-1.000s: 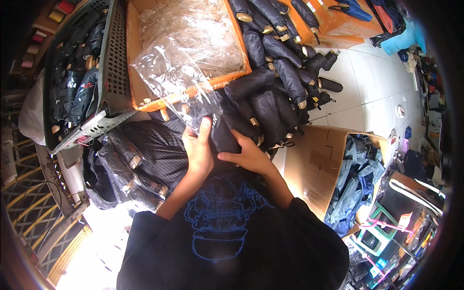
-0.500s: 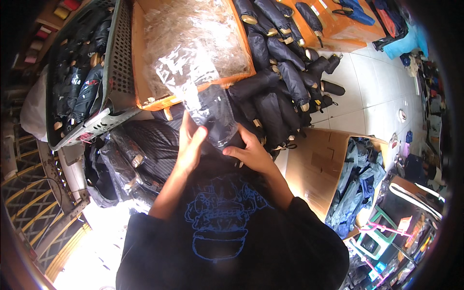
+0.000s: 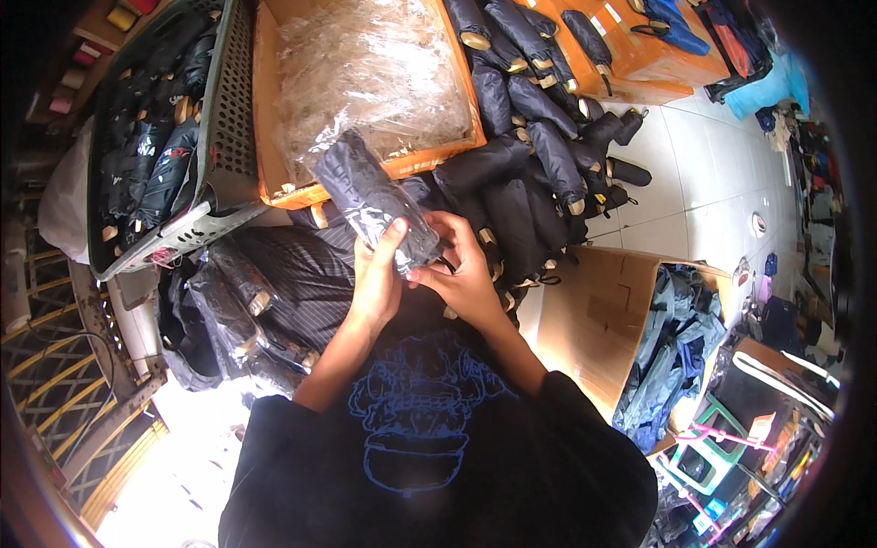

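Near the middle of the frame, a black roll (image 3: 365,183) in clear plastic tilts toward the upper left; the left hand (image 3: 376,279) is wrapped round its lower part, and the right hand (image 3: 464,274) pinches its lower end. An orange-rimmed box (image 3: 267,110) of clear plastic fills the top centre, beside a dark perforated crate (image 3: 228,119) at upper left. More black rolls (image 3: 512,215) heap right of centre, against white floor tiles (image 3: 699,155). At lower right, a cardboard box (image 3: 585,310) holds blue-grey fabric (image 3: 674,338), near a green stool (image 3: 722,457); a lattice (image 3: 68,393) lines the lower left.
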A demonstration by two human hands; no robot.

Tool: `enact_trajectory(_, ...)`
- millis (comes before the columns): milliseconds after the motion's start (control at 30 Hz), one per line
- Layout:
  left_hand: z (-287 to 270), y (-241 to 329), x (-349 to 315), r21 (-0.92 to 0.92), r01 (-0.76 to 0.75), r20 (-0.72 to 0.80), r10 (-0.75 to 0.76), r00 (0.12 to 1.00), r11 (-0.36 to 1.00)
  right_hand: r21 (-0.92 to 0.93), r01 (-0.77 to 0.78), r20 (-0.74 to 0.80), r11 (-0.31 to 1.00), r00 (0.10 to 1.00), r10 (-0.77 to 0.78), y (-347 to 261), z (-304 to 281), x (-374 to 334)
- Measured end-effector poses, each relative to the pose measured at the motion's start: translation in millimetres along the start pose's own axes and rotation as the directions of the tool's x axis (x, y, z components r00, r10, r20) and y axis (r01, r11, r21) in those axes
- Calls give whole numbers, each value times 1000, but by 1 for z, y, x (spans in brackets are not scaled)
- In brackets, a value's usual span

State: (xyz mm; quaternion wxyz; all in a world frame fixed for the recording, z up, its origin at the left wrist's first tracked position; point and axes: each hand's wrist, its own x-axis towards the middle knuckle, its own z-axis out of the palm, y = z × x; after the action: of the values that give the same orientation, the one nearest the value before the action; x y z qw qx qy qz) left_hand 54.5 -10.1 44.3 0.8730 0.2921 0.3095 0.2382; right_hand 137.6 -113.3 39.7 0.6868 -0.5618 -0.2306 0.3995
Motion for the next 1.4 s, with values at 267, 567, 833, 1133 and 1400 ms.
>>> enact_trajectory(267, 2, -10, -14, 90, -39, 10, 38, 999, 995, -201, 148, -9, 968, 988, -153, 8, -3, 7)
enact_trajectory(567, -8, -8, -4, 23, 55, -57, -54, 997, 998, -743, 469, 27, 477, 734, -679, -5, -6, 10)
enact_trajectory(833, -25, 5, -13, -163, 112, -194, -143, 970, 980, -644, 467, 256, 606, 878, -405, 7, -9, -12)
enact_trajectory(1133, -95, 17, -55, 157, 36, -122, -17, 992, 987, -7, -183, 375, 983, 911, 172, 36, 37, 12)
enact_trajectory(1400, -148, 43, -139, 515, -20, -491, 315, 812, 857, -230, -146, 691, 962, 672, 267, 83, 115, 10)
